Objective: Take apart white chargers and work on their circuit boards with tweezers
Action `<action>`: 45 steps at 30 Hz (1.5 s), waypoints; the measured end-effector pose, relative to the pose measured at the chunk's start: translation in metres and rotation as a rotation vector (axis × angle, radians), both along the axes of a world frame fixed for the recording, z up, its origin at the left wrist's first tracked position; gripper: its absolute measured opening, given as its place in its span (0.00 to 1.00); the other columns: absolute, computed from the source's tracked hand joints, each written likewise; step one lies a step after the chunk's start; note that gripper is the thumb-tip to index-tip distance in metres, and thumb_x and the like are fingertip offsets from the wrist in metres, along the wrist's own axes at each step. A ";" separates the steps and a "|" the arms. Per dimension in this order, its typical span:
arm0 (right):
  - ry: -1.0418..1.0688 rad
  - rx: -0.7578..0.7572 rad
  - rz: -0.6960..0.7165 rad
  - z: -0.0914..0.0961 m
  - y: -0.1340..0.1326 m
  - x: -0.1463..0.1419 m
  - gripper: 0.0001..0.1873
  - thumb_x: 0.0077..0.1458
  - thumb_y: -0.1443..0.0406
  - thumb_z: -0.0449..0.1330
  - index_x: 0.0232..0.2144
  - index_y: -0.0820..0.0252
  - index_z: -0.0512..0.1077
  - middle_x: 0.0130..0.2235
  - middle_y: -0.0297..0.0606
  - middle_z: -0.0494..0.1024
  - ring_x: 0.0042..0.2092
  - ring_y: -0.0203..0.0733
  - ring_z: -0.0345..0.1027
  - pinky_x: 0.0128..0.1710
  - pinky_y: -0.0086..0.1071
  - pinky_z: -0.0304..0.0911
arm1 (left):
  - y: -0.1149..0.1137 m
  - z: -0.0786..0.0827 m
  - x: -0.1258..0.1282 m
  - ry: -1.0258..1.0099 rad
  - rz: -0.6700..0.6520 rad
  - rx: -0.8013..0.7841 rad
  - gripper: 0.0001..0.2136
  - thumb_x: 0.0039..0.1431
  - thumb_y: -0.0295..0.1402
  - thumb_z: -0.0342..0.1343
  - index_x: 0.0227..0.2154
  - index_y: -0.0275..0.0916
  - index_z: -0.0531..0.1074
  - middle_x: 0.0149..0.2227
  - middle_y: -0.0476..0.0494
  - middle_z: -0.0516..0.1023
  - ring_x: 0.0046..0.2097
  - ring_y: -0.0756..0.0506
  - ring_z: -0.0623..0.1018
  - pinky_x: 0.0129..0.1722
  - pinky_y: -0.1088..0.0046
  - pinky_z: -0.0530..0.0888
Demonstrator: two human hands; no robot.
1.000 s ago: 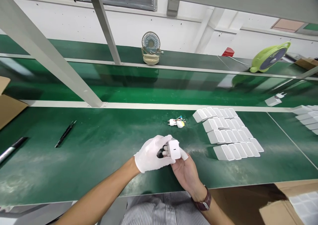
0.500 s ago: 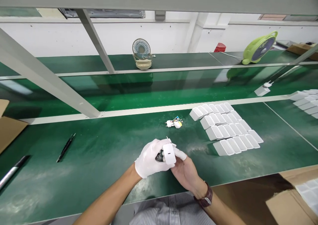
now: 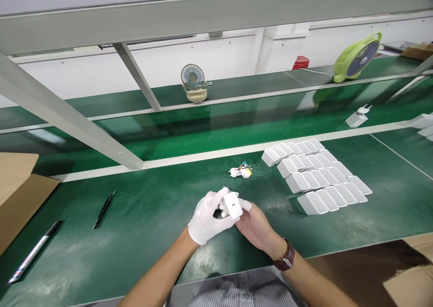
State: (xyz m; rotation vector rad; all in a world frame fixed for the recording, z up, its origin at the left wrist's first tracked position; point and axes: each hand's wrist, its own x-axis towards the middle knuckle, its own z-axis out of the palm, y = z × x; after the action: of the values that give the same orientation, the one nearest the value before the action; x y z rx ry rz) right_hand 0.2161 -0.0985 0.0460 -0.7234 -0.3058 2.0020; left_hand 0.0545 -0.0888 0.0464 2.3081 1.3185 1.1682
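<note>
A white power adapter [image 3: 233, 205] with a small dark slot in its end face is held between my two hands above the green bench. My left hand [image 3: 208, 216], in a white glove, is closed around the adapter's left side. From the right, my right hand [image 3: 256, 225] grips it too, with a white cover on the thumb; its other fingers are mostly hidden behind the adapter. Beyond my hands lies a small circuit assembly [image 3: 241, 170] with white plug parts and coloured components. White adapter housings [image 3: 318, 201] stand in several rows to the right.
A black pen-like tool [image 3: 104, 209] and a marker [image 3: 34, 253] lie at left, near a cardboard box [image 3: 25, 203]. A shelf post [image 3: 77, 119] slants down to the bench. A white adapter with prongs [image 3: 357, 117] sits beyond the rail. Two fans [image 3: 193, 82] stand on the back shelf.
The view has tilted and shifted slightly left, so bench items appear farther right. Both hands still hold the adapter, which has turned a little.
</note>
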 end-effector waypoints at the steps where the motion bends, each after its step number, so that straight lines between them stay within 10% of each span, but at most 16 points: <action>1: -0.003 0.022 0.017 0.001 0.002 0.001 0.06 0.56 0.62 0.66 0.34 0.57 0.80 0.37 0.35 0.82 0.42 0.45 0.74 0.43 0.36 0.68 | 0.000 0.000 0.000 -0.003 0.001 0.005 0.32 0.52 0.36 0.65 0.60 0.46 0.62 0.35 0.48 0.74 0.34 0.46 0.76 0.33 0.69 0.76; 13: -0.129 0.207 0.175 0.007 0.031 0.009 0.11 0.58 0.60 0.64 0.40 0.59 0.81 0.38 0.38 0.82 0.41 0.44 0.74 0.45 0.38 0.67 | 0.007 -0.010 -0.012 -0.087 -0.015 -0.056 0.36 0.51 0.35 0.66 0.63 0.48 0.60 0.40 0.45 0.75 0.37 0.45 0.76 0.36 0.66 0.77; 22: -0.842 0.950 -0.077 -0.015 0.039 0.025 0.21 0.53 0.69 0.66 0.50 0.49 0.78 0.51 0.42 0.76 0.51 0.49 0.70 0.55 0.44 0.65 | 0.023 0.006 -0.013 -0.130 0.016 -0.469 0.22 0.56 0.36 0.64 0.54 0.42 0.73 0.42 0.43 0.76 0.43 0.43 0.77 0.45 0.62 0.78; 32: -1.160 1.305 0.014 -0.019 0.043 0.033 0.27 0.62 0.69 0.59 0.63 0.50 0.66 0.57 0.49 0.72 0.58 0.56 0.66 0.57 0.54 0.65 | 0.035 0.000 -0.022 -0.116 0.054 -0.626 0.13 0.57 0.44 0.64 0.39 0.41 0.77 0.33 0.48 0.77 0.33 0.47 0.75 0.33 0.69 0.75; 36: -1.281 1.309 -0.060 -0.018 0.044 0.036 0.31 0.64 0.67 0.57 0.67 0.52 0.58 0.60 0.50 0.70 0.62 0.57 0.63 0.61 0.57 0.62 | 0.073 0.008 -0.047 -0.307 0.288 -0.601 0.19 0.55 0.44 0.64 0.47 0.39 0.76 0.45 0.43 0.81 0.45 0.41 0.79 0.48 0.63 0.76; 45: -1.608 1.205 -0.243 -0.011 0.064 0.050 0.24 0.66 0.67 0.52 0.63 0.60 0.62 0.56 0.50 0.72 0.58 0.53 0.66 0.58 0.48 0.64 | 0.197 0.043 -0.117 -0.347 0.760 -0.311 0.11 0.48 0.35 0.63 0.32 0.33 0.75 0.35 0.41 0.80 0.40 0.42 0.78 0.48 0.63 0.74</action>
State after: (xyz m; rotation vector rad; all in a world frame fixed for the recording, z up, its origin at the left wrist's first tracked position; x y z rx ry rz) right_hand 0.2660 -0.0347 0.0354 -1.2176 -1.9468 0.3115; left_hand -0.0626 0.1086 0.0892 1.3231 2.1117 1.3435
